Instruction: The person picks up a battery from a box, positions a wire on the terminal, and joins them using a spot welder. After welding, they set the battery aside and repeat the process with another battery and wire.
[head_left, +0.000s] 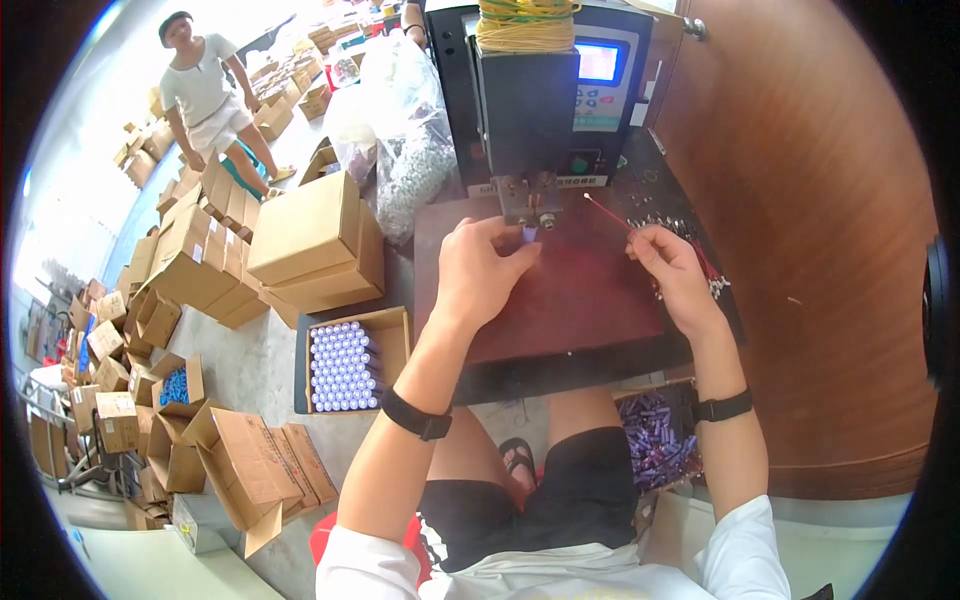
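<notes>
My left hand (478, 272) pinches a small purple cylindrical battery cell (529, 234) between thumb and fingers. The cell stands just beneath the tips of a spot-welding machine (528, 120); whether they touch it I cannot tell. Off to the right, my right hand (674, 272) is closed on a thin red wire (608, 212) with a pale end, which points up and left toward the machine. Beside that hand, a bunch of similar red wires with metal ends (712, 268) lies on the table. A dark red mat (570, 310) covers the work surface.
Rows of purple cells (342, 366) stand in a carton left of the mat. More wired cells (655, 438) fill a box below the table's right side. A brown wooden panel (810, 250) bounds the right. Cardboard boxes (315, 240) crowd the left, where another person (210, 95) stands.
</notes>
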